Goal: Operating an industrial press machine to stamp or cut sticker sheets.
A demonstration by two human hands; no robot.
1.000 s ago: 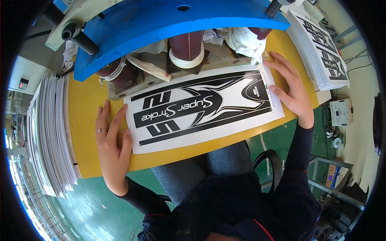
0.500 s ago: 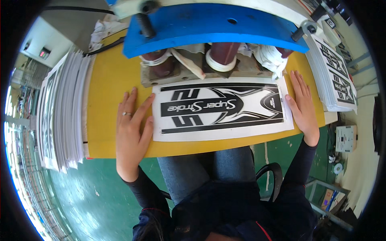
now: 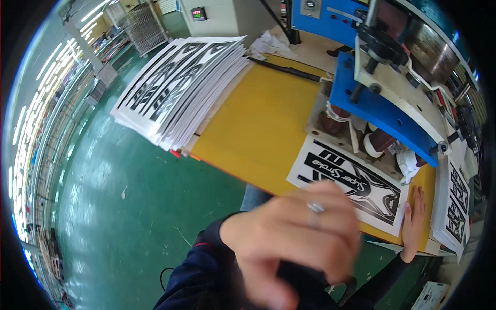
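A white sheet printed in black (image 3: 364,186) lies flat on the yellow tabletop (image 3: 258,113), its far edge along the metal base of a pad-printing-style machine. My left hand (image 3: 305,227), with a ring on one finger, is raised close to the camera and covers part of the sheet's near edge. It is blurred, the fingers bend down, and their tips are hidden, so whether it holds anything does not show. At the sheet's right end my right hand (image 3: 413,222) lies on the tabletop with its fingers stretched out, beside the sheet's edge.
Above the sheet's far edge hangs the machine's blue plate (image 3: 380,111) with dark red pads under it. One tall stack of printed sheets (image 3: 175,88) stands on the left, another stack (image 3: 450,201) on the right. White cloth (image 3: 271,45) lies behind the table.
My left hand has lifted off the tabletop beside the sheet and come up toward the camera. My view has swung left, while my right hand stays by the sheet's right end.
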